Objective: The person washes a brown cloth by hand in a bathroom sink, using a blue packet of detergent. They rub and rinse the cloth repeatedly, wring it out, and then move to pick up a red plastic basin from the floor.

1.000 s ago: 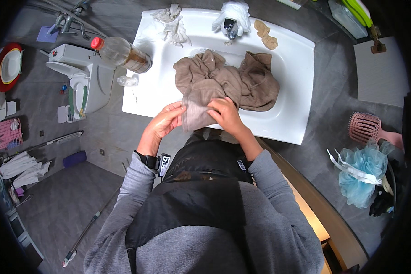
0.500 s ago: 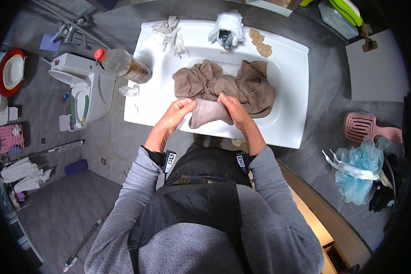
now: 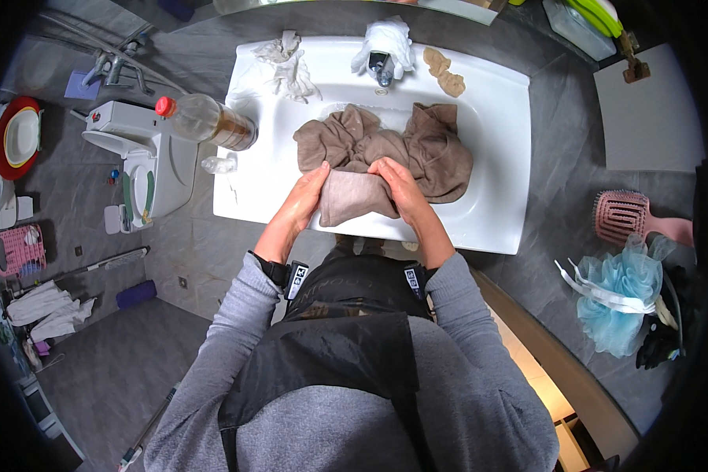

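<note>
A crumpled, wet-looking brown garment (image 3: 440, 153) lies across the basin of the white sink (image 3: 499, 157). Its paler end (image 3: 355, 198), perhaps a cuff or hem, is stretched out toward me over the sink's front edge. On the left side of that end, my left hand (image 3: 300, 200) grips it with the thumb on top. My right hand (image 3: 405, 193) pinches the opposite side, where the pale part meets the darker cloth. The fingers underneath are hidden by the fabric.
The faucet (image 3: 381, 67), wrapped in white plastic, stands behind the garment. White cloths (image 3: 287, 71) and tan fabric (image 3: 445, 72) lie on the back rim. A red-capped bottle (image 3: 212, 122) is at the left; a pink hairbrush (image 3: 625, 216) and blue bath puff (image 3: 621, 295) sit right.
The pale end of the garment has turned and spread a little flatter. My left hand has shifted slightly up along its left side. The main pile in the basin looks the same.
</note>
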`<control>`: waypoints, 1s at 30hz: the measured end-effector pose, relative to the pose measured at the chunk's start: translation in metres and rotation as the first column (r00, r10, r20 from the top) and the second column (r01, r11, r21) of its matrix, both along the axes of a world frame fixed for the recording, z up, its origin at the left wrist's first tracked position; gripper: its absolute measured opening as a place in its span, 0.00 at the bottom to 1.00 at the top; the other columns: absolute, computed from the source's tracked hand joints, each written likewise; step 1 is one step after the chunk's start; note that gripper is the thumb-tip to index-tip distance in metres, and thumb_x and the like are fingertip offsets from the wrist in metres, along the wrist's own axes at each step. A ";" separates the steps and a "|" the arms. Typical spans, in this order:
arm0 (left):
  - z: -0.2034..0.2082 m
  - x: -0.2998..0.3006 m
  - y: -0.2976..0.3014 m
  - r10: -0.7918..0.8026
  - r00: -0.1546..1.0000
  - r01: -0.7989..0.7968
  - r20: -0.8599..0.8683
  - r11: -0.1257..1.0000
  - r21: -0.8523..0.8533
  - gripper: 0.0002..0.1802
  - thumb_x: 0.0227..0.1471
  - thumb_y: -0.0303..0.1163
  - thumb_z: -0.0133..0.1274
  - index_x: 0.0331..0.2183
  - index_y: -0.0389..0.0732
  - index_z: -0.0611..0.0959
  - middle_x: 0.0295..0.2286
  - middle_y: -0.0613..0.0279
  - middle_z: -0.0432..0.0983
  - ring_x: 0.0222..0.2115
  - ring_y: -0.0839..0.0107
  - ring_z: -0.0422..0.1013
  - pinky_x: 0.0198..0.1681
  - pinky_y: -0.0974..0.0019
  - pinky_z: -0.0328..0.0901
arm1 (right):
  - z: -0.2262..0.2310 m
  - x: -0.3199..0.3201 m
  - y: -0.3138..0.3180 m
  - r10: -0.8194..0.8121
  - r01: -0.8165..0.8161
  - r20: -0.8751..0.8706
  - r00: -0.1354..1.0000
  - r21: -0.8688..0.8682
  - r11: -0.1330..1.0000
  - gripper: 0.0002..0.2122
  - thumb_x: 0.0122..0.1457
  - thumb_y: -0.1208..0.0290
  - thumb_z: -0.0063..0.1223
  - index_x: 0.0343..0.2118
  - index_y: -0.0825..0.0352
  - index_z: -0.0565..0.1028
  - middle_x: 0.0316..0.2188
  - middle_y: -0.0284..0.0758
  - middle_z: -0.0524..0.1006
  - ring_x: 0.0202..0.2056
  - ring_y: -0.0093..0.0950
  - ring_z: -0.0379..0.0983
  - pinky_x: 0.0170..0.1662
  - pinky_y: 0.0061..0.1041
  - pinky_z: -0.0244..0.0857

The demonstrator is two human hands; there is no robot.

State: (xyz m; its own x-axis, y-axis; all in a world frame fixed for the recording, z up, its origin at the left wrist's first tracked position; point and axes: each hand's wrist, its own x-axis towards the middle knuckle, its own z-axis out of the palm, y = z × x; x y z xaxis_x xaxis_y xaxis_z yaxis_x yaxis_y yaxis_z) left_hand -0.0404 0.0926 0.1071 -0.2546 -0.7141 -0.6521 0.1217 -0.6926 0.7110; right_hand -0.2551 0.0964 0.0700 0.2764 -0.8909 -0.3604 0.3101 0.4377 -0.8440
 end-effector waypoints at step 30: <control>-0.041 0.024 -0.012 0.086 0.986 -0.104 0.145 0.987 0.121 0.22 0.59 0.51 0.46 0.39 0.40 0.78 0.33 0.64 0.77 0.32 0.74 0.73 0.36 0.70 0.67 | -0.010 0.000 -0.011 0.010 0.008 -0.079 0.997 0.215 0.977 0.22 0.66 0.52 0.33 0.39 0.67 0.73 0.32 0.35 0.77 0.34 0.19 0.71 0.40 0.18 0.64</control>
